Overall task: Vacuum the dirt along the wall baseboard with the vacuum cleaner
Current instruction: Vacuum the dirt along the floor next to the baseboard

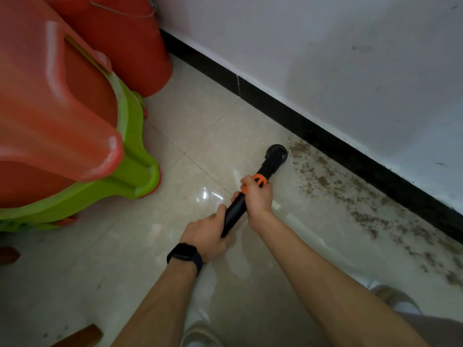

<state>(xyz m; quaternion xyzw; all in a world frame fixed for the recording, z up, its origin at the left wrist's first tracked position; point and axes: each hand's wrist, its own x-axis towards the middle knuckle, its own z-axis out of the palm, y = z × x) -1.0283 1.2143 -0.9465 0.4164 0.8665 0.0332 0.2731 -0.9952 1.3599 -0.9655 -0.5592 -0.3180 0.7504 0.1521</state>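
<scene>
As left hand [208, 234] and right hand [258, 194] grip the vacuum cleaner [234, 214], its nozzle [276, 152] beyond borders dirt [323, 181].

2 stacked plastic stools [75, 136] stand beside a red bucket [125, 46].

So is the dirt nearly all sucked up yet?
Not yet. The floor tiles left of the nozzle look clean. The left hand and right hand both grip the vacuum tube, its nozzle at the left edge of the dirt. Nearly the whole brown strip along the black baseboard is left.
</scene>
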